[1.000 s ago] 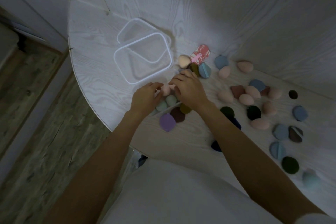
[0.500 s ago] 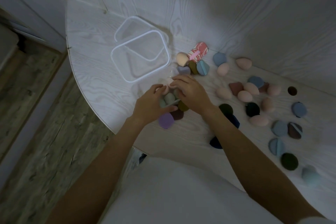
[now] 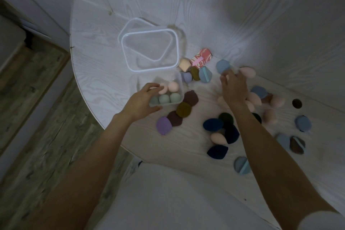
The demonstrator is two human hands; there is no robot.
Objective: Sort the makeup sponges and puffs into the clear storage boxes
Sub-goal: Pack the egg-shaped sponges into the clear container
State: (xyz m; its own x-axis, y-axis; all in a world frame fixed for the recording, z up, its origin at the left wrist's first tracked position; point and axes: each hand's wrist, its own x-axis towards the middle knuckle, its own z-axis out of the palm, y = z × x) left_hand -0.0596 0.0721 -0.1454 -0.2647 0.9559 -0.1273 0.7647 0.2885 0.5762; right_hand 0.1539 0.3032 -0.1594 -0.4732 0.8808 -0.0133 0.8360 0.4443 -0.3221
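The pale bench (image 3: 104, 65) carries it all. Two big clear boxes (image 3: 149, 50) sit stacked at the far left, holding nothing. Just near of them is a small clear box (image 3: 164, 89) with five sponges (image 3: 172, 86) in it, two pink and three green. The left hand (image 3: 141, 99) curls its grip round that box's near-left corner. The right hand (image 3: 235, 87) reaches far right with fingers loosely spread over loose pink sponges; whether it touches one, I cannot tell. Flat puffs (image 3: 184, 109) lie scattered to the right. Best to steady the box and pick one pink sponge cleanly.
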